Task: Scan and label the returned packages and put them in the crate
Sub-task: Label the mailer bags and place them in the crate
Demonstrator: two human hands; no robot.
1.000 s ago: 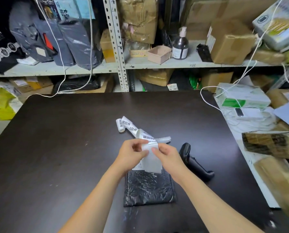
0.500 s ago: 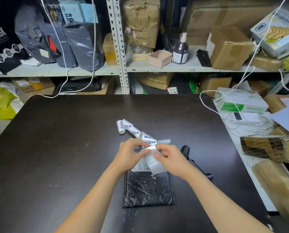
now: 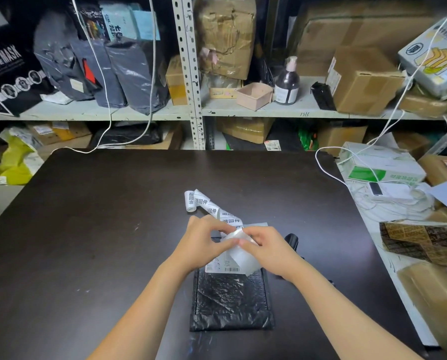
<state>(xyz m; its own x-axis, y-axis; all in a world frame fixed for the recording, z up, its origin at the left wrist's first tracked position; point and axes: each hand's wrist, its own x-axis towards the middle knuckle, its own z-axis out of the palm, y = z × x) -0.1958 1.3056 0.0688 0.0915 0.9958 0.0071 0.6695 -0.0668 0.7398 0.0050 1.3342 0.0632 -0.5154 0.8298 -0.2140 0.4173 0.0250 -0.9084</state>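
Note:
A black plastic mailer package lies flat on the dark table, with a white shipping label at its far end. Above that end both hands meet. My left hand pinches a label from the white label strip, which curls away toward the table's middle. My right hand pinches the translucent backing paper and holds it bent away from the label. The black handheld scanner lies just right of my right hand, mostly hidden behind it.
Metal shelves at the back hold boxes, grey bags and a pump bottle. At the right a side surface carries a white and green box, a white cable and wrapped parcels. No crate is in view.
The backing paper has peeled further off the label and now bends down to the right. Both hands have stayed over the package's far end.

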